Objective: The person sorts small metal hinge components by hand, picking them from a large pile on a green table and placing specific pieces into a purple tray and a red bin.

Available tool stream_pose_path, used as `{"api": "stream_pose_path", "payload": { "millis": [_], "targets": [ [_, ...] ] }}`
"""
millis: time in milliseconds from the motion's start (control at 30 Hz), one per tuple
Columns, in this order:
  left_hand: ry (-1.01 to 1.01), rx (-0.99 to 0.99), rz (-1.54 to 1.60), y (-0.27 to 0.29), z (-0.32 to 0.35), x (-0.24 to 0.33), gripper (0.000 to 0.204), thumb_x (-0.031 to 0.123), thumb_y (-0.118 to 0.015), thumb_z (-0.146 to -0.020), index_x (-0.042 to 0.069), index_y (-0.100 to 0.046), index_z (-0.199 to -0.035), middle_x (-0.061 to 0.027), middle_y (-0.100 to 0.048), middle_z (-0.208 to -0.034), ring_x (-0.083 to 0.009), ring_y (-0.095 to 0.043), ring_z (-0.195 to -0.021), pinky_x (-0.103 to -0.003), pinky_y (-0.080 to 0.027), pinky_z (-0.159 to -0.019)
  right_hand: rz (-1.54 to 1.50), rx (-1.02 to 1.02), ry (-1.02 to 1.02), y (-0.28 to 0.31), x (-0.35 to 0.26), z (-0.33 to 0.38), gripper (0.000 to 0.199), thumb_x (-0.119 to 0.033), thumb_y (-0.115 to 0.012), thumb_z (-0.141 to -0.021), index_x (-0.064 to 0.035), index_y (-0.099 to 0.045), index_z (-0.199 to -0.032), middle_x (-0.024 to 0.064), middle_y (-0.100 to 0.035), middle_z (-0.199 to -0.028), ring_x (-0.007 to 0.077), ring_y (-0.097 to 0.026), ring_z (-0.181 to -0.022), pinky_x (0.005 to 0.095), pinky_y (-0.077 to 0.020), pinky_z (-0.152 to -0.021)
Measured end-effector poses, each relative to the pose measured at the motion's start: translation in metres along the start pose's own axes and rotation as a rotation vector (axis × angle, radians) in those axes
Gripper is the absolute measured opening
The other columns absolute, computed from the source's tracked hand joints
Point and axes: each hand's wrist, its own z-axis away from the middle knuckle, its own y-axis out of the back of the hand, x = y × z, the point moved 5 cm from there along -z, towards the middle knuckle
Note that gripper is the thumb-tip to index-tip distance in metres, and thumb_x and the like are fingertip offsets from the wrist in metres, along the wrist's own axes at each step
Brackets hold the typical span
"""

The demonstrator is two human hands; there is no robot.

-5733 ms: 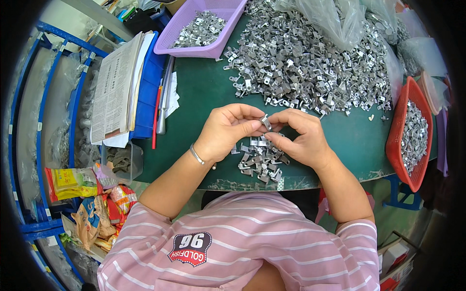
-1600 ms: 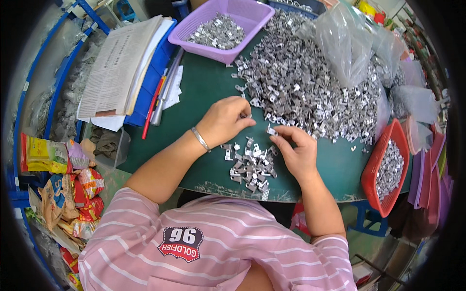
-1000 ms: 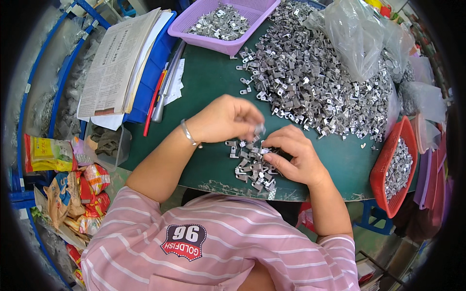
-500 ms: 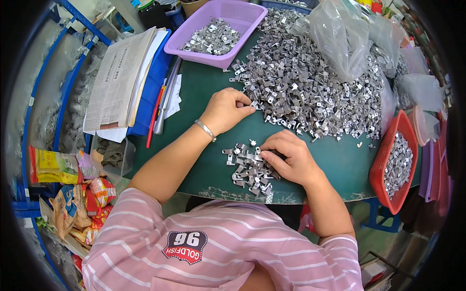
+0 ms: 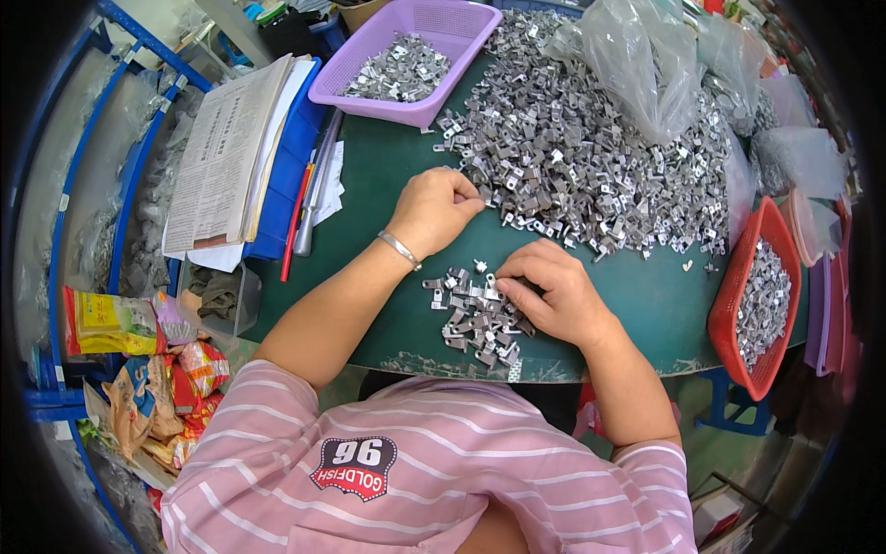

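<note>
My left hand (image 5: 434, 212), with a silver bangle (image 5: 400, 249) at its wrist, is closed in a pinch at the near left edge of a large heap of small metal brackets (image 5: 591, 157). What its fingertips hold, if anything, is too small to make out. Closer to the table's front edge lies a smaller pile of the same brackets (image 5: 482, 328). My right hand (image 5: 556, 294) is over this pile's right side, fingers curled. Its thumb and forefinger close on a small metal bracket at the pile's upper edge.
Behind my left hand stands a purple basket (image 5: 420, 113) partly filled with brackets. A red basket (image 5: 729, 309) of brackets sits at the right table edge. Clear plastic bags (image 5: 637, 69) lie on the heap. Newspapers (image 5: 226, 152), a red pen (image 5: 295, 226) and a blue bin (image 5: 286, 198) are at left.
Both hands stay in nearly the same places, with the left one's fingers slightly more drawn together. The whole view has shifted a little.
</note>
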Motion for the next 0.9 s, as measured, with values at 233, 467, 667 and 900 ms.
{"api": "stream_pose_path", "payload": {
  "millis": [233, 467, 667, 900],
  "targets": [
    [-0.093, -0.579, 0.112, 0.021, 0.023, 0.007, 0.007, 0.007, -0.075, -0.082, 0.001, -0.072, -0.086, -0.0062, -0.067, -0.079, -0.0122, -0.063, -0.073, -0.027, -0.05, -0.069, 0.014, -0.011, -0.001, 0.001, 0.0, 0.0, 0.008, -0.007, -0.074, -0.08, -0.0034, -0.069, -0.086, 0.0088, -0.065, -0.085, 0.0291, -0.061, -0.078, 0.0389, -0.0498, -0.071],
    [-0.358, 0.135, -0.285, 0.014, -0.007, -0.002, 0.025, 0.01, -0.075, -0.081, 0.005, -0.061, -0.1, -0.0099, -0.056, -0.093, -0.0225, -0.061, -0.072, -0.035, -0.051, -0.068, 0.008, -0.022, -0.005, -0.001, -0.002, -0.001, 0.008, -0.006, -0.074, -0.08, -0.0032, -0.069, -0.085, 0.0087, -0.065, -0.084, 0.0289, -0.061, -0.078, 0.0391, -0.0494, -0.07],
    [-0.257, -0.096, -0.13, 0.014, 0.0, 0.006, 0.019, 0.005, -0.073, -0.081, 0.003, -0.064, -0.097, -0.0076, -0.059, -0.087, -0.0168, -0.062, -0.071, -0.031, -0.051, -0.065, 0.018, -0.004, -0.039, 0.002, 0.001, 0.001, 0.012, -0.006, -0.074, -0.08, -0.0028, -0.068, -0.091, 0.0105, -0.065, -0.088, 0.0289, -0.062, -0.081, 0.0374, -0.0513, -0.072],
    [0.29, -0.557, 1.222, -0.019, 0.039, 0.019, 0.016, 0.005, -0.069, -0.089, 0.001, -0.064, -0.103, -0.0059, -0.066, -0.093, -0.0125, -0.064, -0.077, -0.026, -0.053, -0.068, -0.356, 0.234, -0.265, 0.0, 0.016, 0.007, 0.033, 0.002, -0.072, -0.084, 0.0027, -0.061, -0.115, 0.0117, -0.067, -0.102, 0.0174, -0.067, -0.087, 0.0287, -0.0561, -0.075]
  ]
}}
